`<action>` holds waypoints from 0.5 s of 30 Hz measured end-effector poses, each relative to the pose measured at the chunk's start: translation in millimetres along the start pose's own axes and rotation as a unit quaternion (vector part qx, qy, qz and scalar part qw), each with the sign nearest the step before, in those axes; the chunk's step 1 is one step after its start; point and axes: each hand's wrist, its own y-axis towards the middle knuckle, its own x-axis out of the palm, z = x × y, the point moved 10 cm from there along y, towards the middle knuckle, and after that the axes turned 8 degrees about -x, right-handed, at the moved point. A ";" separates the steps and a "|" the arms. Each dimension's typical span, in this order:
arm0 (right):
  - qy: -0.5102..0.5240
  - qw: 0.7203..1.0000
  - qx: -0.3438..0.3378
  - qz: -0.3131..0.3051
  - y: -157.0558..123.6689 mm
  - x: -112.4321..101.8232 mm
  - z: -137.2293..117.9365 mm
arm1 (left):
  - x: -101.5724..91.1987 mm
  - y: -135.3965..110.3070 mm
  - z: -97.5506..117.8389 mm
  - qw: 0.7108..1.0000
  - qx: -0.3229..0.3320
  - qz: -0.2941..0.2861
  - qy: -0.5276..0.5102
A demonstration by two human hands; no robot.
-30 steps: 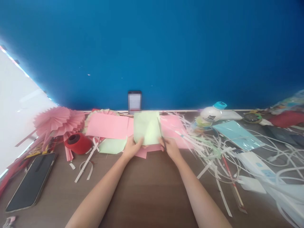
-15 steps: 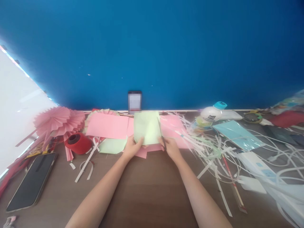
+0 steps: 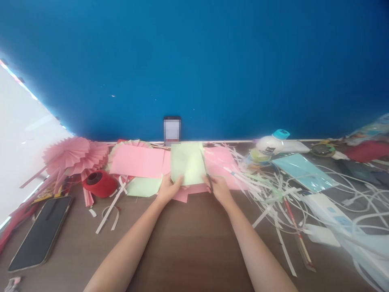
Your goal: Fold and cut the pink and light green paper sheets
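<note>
I see the left hand (image 3: 169,188) pinching the green sheet (image 3: 186,164) near the far edge of the table (image 3: 194,243), the sheet's long axis running toward that edge. The right hand (image 3: 220,189) grips a slim dark tool (image 3: 210,183), roughly aligned along the sheet's right side.

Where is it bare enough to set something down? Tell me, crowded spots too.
Bare wood lies between the left forearm and right forearm, and between the dark phone and left forearm. Crowded: the right side, with paper strips and power strip; the far left, with pink fans; and around the green sheet.
</note>
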 end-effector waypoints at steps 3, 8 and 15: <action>-0.012 1.000 0.000 0.002 0.5 -0.5 1.8 | 0.1 -0.2 0.5 1.000 0.004 -0.001 0.002; -0.005 1.000 -0.006 -0.001 0.7 0.7 -1.7 | 0.1 0.3 0.9 1.000 0.004 -0.002 0.005; 0.046 0.999 0.024 0.016 0.5 -2.7 4.9 | 6.8 -1.0 -1.3 0.999 -0.008 -0.031 0.009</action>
